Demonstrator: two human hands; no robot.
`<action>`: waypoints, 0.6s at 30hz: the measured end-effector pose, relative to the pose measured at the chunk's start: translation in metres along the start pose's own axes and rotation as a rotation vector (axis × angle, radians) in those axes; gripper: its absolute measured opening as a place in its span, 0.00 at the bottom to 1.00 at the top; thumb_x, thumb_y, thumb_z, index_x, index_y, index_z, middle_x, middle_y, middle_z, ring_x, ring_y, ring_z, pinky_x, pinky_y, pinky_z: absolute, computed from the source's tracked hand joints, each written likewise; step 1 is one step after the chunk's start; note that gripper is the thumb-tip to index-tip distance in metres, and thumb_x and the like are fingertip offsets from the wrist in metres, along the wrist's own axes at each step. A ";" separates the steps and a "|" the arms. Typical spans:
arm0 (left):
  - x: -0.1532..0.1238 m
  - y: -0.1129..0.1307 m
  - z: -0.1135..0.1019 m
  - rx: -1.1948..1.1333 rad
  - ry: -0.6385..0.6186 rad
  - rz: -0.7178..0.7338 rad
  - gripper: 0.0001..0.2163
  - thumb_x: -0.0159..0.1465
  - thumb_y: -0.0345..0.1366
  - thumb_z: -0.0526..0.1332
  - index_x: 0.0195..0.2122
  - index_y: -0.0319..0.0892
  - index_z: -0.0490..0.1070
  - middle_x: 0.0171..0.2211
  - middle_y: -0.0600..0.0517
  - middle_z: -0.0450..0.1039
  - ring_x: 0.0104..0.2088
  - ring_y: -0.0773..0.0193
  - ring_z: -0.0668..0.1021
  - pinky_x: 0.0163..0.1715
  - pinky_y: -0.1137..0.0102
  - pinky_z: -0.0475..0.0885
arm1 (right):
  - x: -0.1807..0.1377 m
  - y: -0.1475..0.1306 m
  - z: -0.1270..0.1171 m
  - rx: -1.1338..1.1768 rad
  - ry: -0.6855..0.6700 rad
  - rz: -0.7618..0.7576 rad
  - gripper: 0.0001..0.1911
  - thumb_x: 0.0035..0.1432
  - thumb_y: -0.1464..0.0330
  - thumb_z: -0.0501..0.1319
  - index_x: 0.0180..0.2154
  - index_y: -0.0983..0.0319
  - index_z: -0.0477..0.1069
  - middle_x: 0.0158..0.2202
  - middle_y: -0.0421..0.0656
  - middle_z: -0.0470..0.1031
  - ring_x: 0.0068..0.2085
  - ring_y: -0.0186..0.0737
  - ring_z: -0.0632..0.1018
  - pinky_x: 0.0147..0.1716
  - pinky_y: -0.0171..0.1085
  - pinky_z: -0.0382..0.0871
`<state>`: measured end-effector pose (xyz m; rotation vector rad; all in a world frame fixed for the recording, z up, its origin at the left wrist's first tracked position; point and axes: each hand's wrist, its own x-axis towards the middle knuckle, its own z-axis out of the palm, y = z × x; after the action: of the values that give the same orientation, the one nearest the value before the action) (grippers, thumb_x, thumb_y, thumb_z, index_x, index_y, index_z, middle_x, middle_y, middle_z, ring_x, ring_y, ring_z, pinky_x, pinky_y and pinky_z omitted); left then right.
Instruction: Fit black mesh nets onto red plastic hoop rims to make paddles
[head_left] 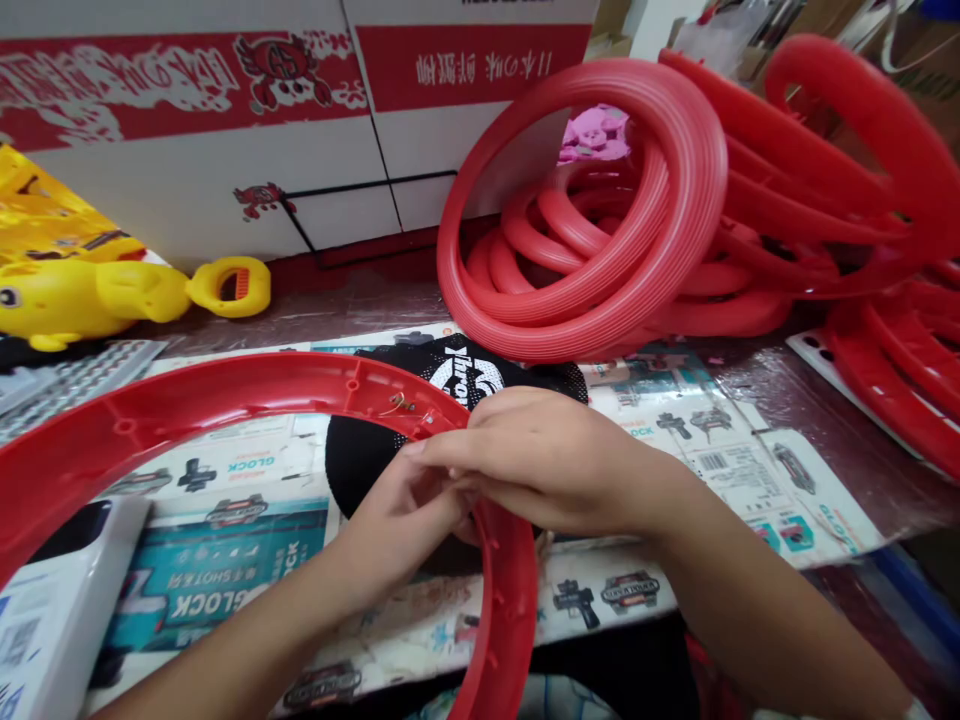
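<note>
A red plastic ring (247, 385), its hollow ribbed side facing up, reaches from the left edge round to my lap. A small brass-coloured metal piece and thin wire (403, 403) sit in its channel. My left hand (416, 510) is closed at the inner edge, its thumb and fingers gripping the ring. From the right, my right hand (555, 455) comes over the same section, closed, with fingertips pressed together beside the left fingers. Whatever lies between the right fingertips is hidden. A black fabric piece with white lettering (465, 372) lies beneath the ring and hands.
Printed cardboard (247, 540) covers the work surface. Ribbed red rings (585, 330) pile up behind, and more red ring parts (817, 200) are stacked at right. A white carton (180, 200) stands at the back. At left are a yellow toy (90, 295) and a white box (82, 600).
</note>
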<state>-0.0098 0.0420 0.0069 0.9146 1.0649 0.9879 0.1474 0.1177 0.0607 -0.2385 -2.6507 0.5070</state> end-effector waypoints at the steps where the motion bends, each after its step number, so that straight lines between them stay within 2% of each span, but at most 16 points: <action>1: -0.001 -0.003 -0.002 0.026 -0.001 0.001 0.13 0.57 0.45 0.67 0.33 0.40 0.72 0.27 0.50 0.77 0.25 0.63 0.78 0.27 0.69 0.77 | 0.000 0.000 0.001 -0.002 0.027 -0.021 0.15 0.65 0.75 0.52 0.51 0.64 0.70 0.35 0.39 0.80 0.34 0.33 0.75 0.38 0.33 0.67; 4: -0.005 -0.010 -0.006 0.093 0.028 -0.012 0.13 0.58 0.46 0.67 0.34 0.40 0.71 0.35 0.48 0.77 0.35 0.61 0.79 0.35 0.69 0.77 | 0.001 0.001 0.006 -0.012 0.157 -0.101 0.13 0.63 0.78 0.55 0.45 0.64 0.74 0.34 0.37 0.80 0.33 0.30 0.75 0.39 0.32 0.67; 6: -0.007 -0.013 -0.007 0.064 -0.015 -0.030 0.14 0.59 0.47 0.66 0.37 0.40 0.71 0.37 0.48 0.76 0.39 0.59 0.79 0.38 0.68 0.77 | 0.001 0.003 0.008 -0.003 0.221 -0.127 0.11 0.62 0.79 0.57 0.44 0.65 0.74 0.33 0.37 0.80 0.32 0.28 0.74 0.40 0.31 0.67; 9: -0.008 -0.011 -0.003 -0.021 -0.157 -0.055 0.16 0.62 0.46 0.64 0.47 0.41 0.70 0.39 0.48 0.76 0.39 0.59 0.79 0.40 0.67 0.77 | 0.001 0.004 0.009 0.070 0.235 -0.133 0.12 0.63 0.79 0.56 0.45 0.66 0.73 0.35 0.38 0.80 0.33 0.27 0.74 0.41 0.32 0.68; 11: -0.010 -0.008 0.000 -0.071 -0.167 -0.062 0.19 0.62 0.43 0.64 0.52 0.44 0.66 0.42 0.48 0.76 0.39 0.60 0.79 0.39 0.68 0.77 | 0.001 0.006 0.008 0.120 0.239 -0.069 0.11 0.63 0.78 0.55 0.44 0.65 0.73 0.36 0.38 0.80 0.34 0.29 0.73 0.41 0.32 0.68; 15: -0.012 -0.006 0.000 -0.181 -0.146 -0.067 0.17 0.62 0.40 0.65 0.50 0.46 0.63 0.36 0.53 0.75 0.33 0.65 0.79 0.34 0.71 0.78 | 0.003 0.007 0.010 0.301 0.321 0.124 0.15 0.58 0.81 0.56 0.45 0.64 0.71 0.33 0.38 0.78 0.36 0.31 0.74 0.40 0.33 0.69; 18: -0.010 -0.005 -0.004 -0.252 -0.150 -0.019 0.16 0.62 0.38 0.66 0.48 0.47 0.65 0.34 0.54 0.75 0.30 0.67 0.79 0.32 0.73 0.78 | 0.003 0.007 0.011 0.331 0.342 0.123 0.15 0.56 0.81 0.56 0.45 0.64 0.70 0.33 0.39 0.77 0.35 0.31 0.75 0.40 0.34 0.69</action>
<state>-0.0145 0.0314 0.0039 0.7576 0.8007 0.9962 0.1403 0.1214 0.0497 -0.3525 -2.1912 0.8520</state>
